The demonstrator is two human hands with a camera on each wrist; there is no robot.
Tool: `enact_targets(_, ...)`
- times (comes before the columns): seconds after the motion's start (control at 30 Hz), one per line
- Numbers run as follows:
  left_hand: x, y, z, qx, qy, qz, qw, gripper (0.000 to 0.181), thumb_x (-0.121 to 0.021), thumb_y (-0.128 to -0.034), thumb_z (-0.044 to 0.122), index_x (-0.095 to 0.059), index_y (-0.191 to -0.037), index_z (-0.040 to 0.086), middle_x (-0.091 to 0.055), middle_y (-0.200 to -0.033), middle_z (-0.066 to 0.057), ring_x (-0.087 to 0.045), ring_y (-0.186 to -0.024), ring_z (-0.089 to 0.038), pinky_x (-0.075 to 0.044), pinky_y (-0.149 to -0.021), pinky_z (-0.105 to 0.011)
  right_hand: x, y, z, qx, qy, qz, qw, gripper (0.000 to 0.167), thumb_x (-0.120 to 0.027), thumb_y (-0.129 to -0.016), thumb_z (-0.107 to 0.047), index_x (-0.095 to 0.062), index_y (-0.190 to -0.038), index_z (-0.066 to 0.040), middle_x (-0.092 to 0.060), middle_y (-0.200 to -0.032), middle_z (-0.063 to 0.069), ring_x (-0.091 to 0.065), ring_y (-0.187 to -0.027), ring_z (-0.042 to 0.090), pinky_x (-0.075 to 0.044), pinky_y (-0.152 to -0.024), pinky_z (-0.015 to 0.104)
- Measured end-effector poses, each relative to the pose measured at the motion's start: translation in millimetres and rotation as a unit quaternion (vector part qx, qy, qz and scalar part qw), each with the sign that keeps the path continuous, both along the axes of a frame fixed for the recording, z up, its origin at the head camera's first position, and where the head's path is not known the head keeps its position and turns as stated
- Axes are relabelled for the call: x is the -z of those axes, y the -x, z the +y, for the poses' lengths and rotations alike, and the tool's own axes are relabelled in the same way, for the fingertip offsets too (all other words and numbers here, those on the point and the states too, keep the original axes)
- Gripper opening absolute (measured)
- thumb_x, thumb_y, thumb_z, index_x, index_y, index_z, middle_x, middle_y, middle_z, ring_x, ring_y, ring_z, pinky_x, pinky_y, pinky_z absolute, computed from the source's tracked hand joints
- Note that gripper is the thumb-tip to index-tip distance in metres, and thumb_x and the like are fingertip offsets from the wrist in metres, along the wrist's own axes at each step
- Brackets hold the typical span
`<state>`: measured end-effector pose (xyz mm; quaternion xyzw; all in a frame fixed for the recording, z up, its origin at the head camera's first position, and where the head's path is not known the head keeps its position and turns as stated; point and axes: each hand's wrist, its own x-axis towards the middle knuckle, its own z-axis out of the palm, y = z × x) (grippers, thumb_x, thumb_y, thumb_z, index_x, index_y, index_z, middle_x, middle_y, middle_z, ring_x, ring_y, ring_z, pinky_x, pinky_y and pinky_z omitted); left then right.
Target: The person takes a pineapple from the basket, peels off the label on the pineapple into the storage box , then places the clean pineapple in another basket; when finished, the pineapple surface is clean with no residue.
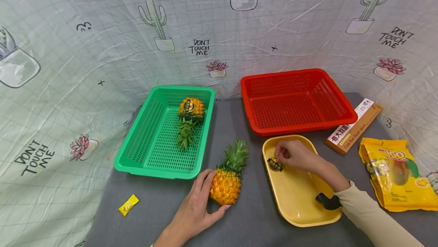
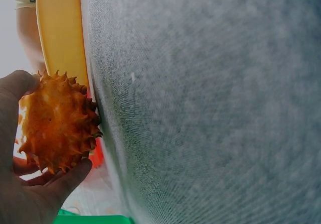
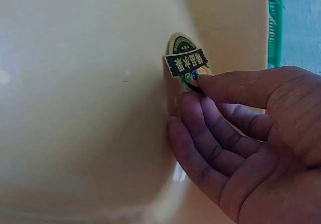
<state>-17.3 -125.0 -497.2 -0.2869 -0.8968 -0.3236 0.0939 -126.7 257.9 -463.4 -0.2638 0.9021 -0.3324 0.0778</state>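
Yellow tray (image 1: 294, 197): taken as the landmark; by its far edge the red basket (image 1: 287, 110) is placed, and whether the rims touch cannot be told.
Pineapple in hand (image 1: 226, 188): held to the left of the tray, crown pointed away from the person; a strip of grey table (image 1: 254, 201) is seen between fruit and tray edge.
Left hand (image 1: 196, 205): thumb and fingers are spread and curved around the pineapple, which is gripped by them.
Sticker (image 1: 275, 164): held inside the tray outline, near its left edge, toward the far end.
Right hand (image 1: 297, 157): the sticker is pinched by thumb and forefinger; the forearm is passed over the right edge of the tray.
Green basket (image 1: 161, 155): placed well left of the tray; the second pineapple (image 1: 191, 107) is contained along its right wall.
Tray's right side: the yellow bag (image 1: 398, 178) and long box (image 1: 359, 127) are laid there.
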Motion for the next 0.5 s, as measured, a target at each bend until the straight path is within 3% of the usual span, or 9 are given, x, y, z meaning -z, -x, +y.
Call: enact_targets(0.5,-0.7,-0.3,0.4,0.003,0.001,0.005,1.0,0.091,-0.089,-0.0861,0.043,-0.043,-0.157,0.009,-0.042,-0.154,-0.011,-0.054,-0.129,-0.024,-0.058,-0.093,-0.041,5.0,-0.1,-0.2,0.007,-0.032,0.012,0.9994,0.024,-0.084,-0.082,0.006,-0.066,-0.089,-0.009,-0.059,-0.075,-0.009,-0.055,-0.069,0.006,-0.048,-0.063,0.027)
